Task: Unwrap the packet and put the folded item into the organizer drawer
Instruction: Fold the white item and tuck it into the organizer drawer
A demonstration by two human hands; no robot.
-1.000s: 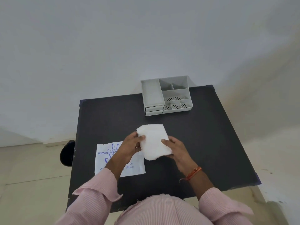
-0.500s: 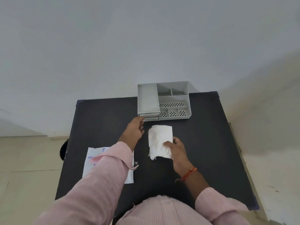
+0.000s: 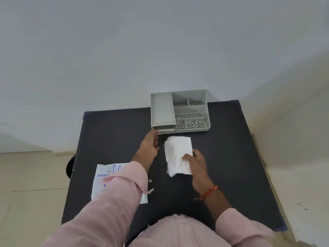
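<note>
The right hand (image 3: 195, 162) pinches the wad (image 3: 178, 155) (soft, light, likely floppy) mid-desk, at six o'clock from the organizer (image 3: 179, 111); a grip across its folds looks safest. The left hand (image 3: 149, 147), fingers loosely spread, reaches the drawer (image 3: 164, 128).

Soft even daylight, faint shadows, wide-angle bending at edges, slightly soft focus

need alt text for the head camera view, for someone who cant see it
A person's right hand holds a folded white item on a black table, while the left hand reaches toward the drawer at the front of a grey organizer. An opened printed packet lies at the left, partly under a pink sleeve.
</note>
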